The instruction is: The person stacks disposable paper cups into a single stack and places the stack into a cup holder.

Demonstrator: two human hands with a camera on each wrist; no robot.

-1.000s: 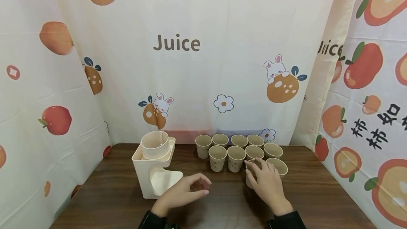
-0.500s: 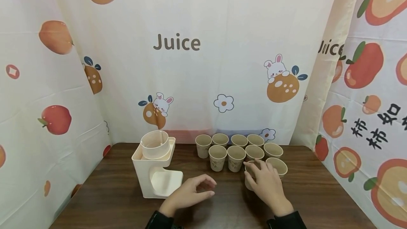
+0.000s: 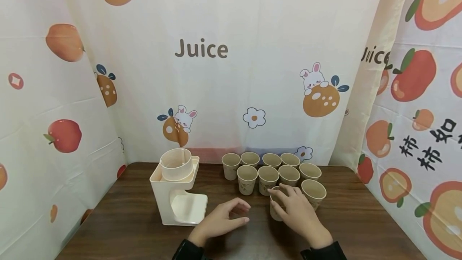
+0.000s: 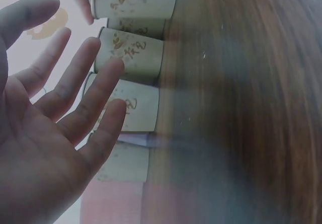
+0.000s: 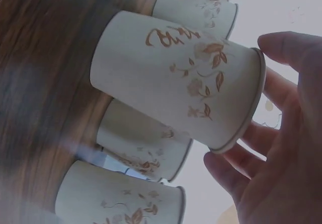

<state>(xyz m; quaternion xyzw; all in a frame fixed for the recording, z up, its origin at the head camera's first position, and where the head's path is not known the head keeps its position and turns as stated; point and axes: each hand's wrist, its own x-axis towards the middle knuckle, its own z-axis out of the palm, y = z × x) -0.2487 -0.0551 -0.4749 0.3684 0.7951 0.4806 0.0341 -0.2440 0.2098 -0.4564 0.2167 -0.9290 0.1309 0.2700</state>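
Note:
A paper cup with a brown floral print (image 5: pixel 171 78) is held near its rim by my right hand (image 3: pixel 297 216), thumb on one side and fingers on the other. In the head view this cup looks upright, partly hidden behind the fingers; whether its base touches the table cannot be told. My left hand (image 3: pixel 224 219) hovers over the table with fingers loosely bent and nothing in them. In the left wrist view, the left palm (image 4: pixel 50 133) faces several cups, with fingers spread. Beside that hand stands a cream-coloured machine (image 3: pixel 162 202) with a round open cylinder (image 3: pixel 176 167) on top.
Several more paper cups stand upright behind the held one, among them a front cup (image 3: pixel 247 179) and a right-hand cup (image 3: pixel 314 191). A low flat platform (image 3: pixel 191 208) juts from the machine. Behind the wooden table (image 3: pixel 119 216) hangs a fruit-printed curtain (image 3: pixel 274 51).
My right hand has drawn the cup left and slightly nearer, away from the right-hand cup. My left hand has shifted right, away from the machine's platform.

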